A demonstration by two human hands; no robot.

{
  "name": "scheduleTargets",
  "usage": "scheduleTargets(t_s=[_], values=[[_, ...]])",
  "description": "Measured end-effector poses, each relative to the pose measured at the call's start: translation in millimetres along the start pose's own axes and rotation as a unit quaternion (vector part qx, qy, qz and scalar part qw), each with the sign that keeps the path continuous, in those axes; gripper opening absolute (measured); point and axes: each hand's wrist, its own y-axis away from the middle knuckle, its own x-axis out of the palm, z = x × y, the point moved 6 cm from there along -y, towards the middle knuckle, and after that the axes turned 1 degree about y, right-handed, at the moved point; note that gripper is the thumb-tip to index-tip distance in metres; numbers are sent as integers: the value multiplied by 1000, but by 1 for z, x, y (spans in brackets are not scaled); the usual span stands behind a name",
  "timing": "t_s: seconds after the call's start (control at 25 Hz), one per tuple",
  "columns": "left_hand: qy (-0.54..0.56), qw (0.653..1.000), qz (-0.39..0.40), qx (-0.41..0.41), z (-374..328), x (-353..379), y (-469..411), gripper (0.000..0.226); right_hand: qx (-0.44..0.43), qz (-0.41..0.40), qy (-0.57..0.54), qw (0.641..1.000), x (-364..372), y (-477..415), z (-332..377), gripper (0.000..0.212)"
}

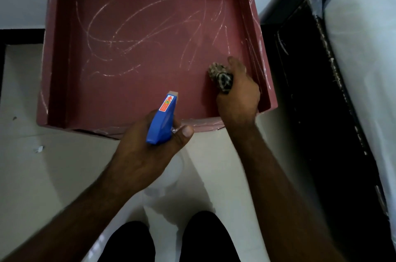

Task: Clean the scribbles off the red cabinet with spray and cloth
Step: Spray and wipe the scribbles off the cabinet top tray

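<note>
The red cabinet [137, 81] lies open-side-up on the floor like a shallow box, its inner panel covered with white scribbles [137, 32]. My left hand [147, 150] grips a spray bottle by its blue trigger head [161, 120], nozzle aimed at the panel; the clear bottle body hangs below the hand. My right hand [237, 94] holds a bunched patterned cloth [221, 78] and presses it on the panel near the cabinet's right wall. The strip of panel nearest me shows no scribbles.
The cabinet sits on a pale tiled floor [42, 165]. A dark piece of furniture with plastic-wrapped white padding [353, 69] stands close on the right. My dark-clad legs [167, 240] are at the bottom. Small bits of debris lie on the floor at left.
</note>
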Motion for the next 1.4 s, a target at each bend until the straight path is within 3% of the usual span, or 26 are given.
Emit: scheduleTargets(t_s=[0.16,0.4,0.6,0.84,1.04,1.28,1.4], values=[[16,1000,3,-22,7,1,-1,64,-84,-23,-10,996,-2,47,-2,82],[13,999,14,-25,9,11,-6,67,-50,3,27,998,5,-13,10,88],[16,1000,15,-22,5,10,-4,65,-179,39,37,982,12,35,1,85],[33,999,24,-22,5,14,-7,63,-75,14,35,996,-1,-14,7,87],[24,1000,20,-4,1,11,-8,66,-59,0,12,998,-7,31,-13,89],[4,1000,22,1,-2,11,-10,68,-9,-6,34,999,-7,-27,4,87],[9,1000,26,0,-5,9,-10,64,21,16,52,998,-5,-8,-3,90]])
